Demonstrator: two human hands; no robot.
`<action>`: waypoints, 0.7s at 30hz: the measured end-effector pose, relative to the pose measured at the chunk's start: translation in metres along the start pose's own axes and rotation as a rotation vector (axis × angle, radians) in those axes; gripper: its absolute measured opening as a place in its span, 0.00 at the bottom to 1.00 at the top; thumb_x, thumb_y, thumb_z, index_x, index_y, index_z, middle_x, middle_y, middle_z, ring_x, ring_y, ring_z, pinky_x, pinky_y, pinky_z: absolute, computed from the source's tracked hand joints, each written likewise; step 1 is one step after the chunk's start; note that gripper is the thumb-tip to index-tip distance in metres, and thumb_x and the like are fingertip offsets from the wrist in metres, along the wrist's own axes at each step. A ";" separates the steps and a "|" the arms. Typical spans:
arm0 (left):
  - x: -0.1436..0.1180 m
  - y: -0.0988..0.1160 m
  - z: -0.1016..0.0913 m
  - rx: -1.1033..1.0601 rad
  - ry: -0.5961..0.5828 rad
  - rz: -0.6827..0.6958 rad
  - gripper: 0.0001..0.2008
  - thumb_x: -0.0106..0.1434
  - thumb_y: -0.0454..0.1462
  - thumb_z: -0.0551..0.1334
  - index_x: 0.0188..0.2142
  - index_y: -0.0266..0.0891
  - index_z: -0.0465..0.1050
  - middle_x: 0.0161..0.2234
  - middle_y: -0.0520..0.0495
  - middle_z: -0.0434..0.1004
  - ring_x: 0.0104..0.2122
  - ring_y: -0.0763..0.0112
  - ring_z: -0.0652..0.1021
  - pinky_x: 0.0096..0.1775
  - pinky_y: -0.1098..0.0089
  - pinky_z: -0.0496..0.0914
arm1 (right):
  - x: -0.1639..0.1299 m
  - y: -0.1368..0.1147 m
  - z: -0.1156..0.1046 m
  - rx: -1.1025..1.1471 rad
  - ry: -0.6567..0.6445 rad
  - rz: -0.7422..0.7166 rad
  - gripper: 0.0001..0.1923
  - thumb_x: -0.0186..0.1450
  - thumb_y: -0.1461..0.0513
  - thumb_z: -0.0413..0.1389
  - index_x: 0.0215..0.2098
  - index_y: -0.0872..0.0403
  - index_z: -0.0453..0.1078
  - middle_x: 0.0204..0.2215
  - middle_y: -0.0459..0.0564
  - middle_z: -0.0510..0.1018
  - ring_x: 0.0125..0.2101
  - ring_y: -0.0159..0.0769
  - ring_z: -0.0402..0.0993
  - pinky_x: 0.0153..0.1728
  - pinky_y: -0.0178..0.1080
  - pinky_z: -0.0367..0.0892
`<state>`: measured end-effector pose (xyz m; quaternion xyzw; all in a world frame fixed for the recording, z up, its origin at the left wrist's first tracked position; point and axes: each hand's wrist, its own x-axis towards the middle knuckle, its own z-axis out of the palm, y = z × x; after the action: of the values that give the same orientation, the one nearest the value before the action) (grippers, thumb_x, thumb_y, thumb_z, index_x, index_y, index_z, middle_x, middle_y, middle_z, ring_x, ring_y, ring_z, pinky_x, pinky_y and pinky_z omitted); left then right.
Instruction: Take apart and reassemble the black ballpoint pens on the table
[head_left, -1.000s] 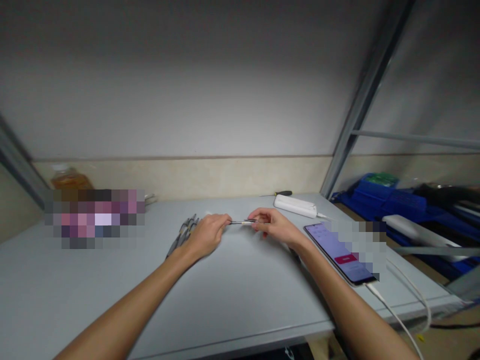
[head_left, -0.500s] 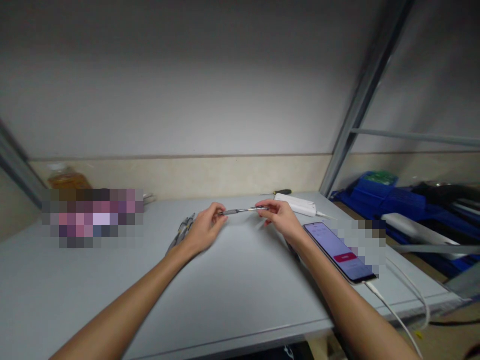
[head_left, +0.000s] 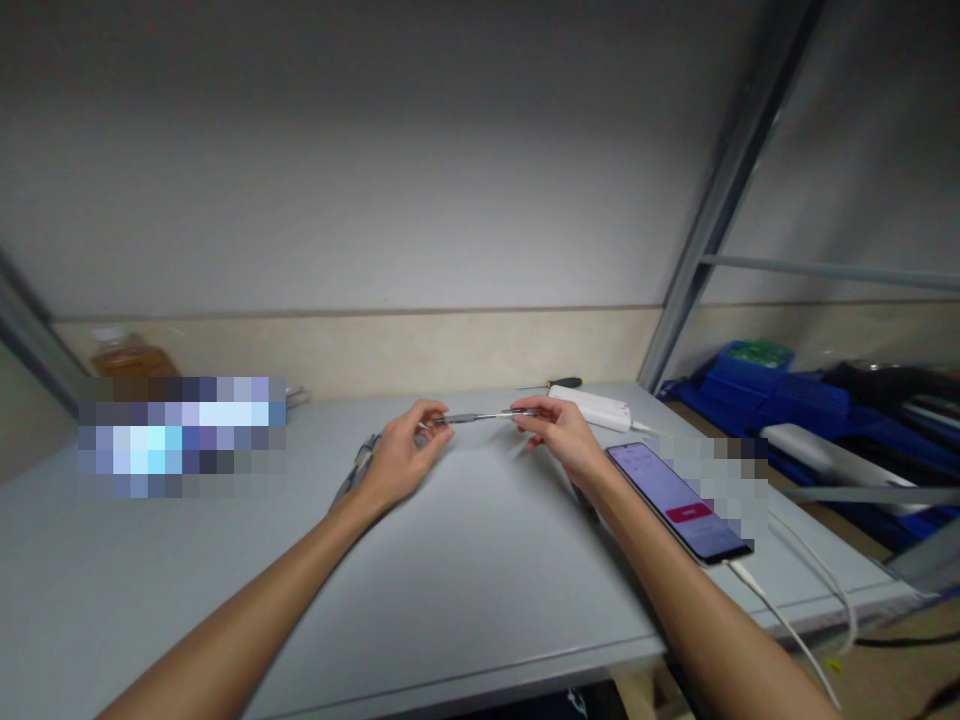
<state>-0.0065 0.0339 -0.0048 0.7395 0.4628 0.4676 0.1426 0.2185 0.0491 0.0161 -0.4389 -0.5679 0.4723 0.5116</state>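
Above the desk, a slim grey and silver pen (head_left: 480,416) is held level between my two hands. My left hand (head_left: 405,445) pinches its left end between thumb and fingers. At the other end, my right hand (head_left: 559,432) is closed on a darker, shiny part. The middle stretch looks thin and pale; whether it is one piece or two parts joined, I cannot tell. Several grey pens (head_left: 358,470) with yellowish bands lie beside my left wrist, partly hidden by it. A dark object (head_left: 583,500) lies mostly covered by my right forearm.
A lit phone (head_left: 679,505) with a white cable lies on the grey desk (head_left: 465,590), right of my right forearm. Behind are a white power bank-like block (head_left: 590,408) and a screwdriver (head_left: 564,383). At left stand a bottle (head_left: 131,355) and a blurred-out item.
My left hand and the pen's left end have risen slightly, so the pen lies more level. Both hands keep their grip. The blurred-out patch at left has turned from pink to bright blue.
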 end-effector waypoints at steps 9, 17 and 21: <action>0.002 -0.003 -0.004 0.035 0.000 -0.046 0.17 0.63 0.45 0.52 0.28 0.37 0.70 0.24 0.51 0.72 0.25 0.73 0.71 0.30 0.74 0.64 | -0.001 0.000 0.000 0.065 -0.028 -0.007 0.16 0.45 0.60 0.63 0.32 0.57 0.73 0.23 0.46 0.72 0.25 0.32 0.67 0.20 0.32 0.63; 0.004 -0.006 -0.005 -0.020 0.023 -0.124 0.19 0.63 0.48 0.49 0.24 0.38 0.65 0.20 0.54 0.64 0.22 0.74 0.66 0.26 0.74 0.58 | 0.000 0.000 0.001 0.095 0.013 0.001 0.15 0.45 0.60 0.64 0.31 0.56 0.73 0.24 0.47 0.73 0.26 0.32 0.67 0.20 0.31 0.63; 0.005 -0.012 -0.006 -0.017 0.047 -0.133 0.19 0.63 0.48 0.49 0.25 0.38 0.65 0.20 0.54 0.64 0.22 0.74 0.65 0.26 0.74 0.58 | 0.000 -0.002 -0.001 0.130 0.077 -0.004 0.15 0.45 0.59 0.63 0.32 0.56 0.73 0.26 0.48 0.73 0.27 0.32 0.67 0.18 0.31 0.62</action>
<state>-0.0174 0.0434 -0.0068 0.6946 0.5100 0.4784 0.1688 0.2189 0.0492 0.0186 -0.4214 -0.5168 0.4902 0.5613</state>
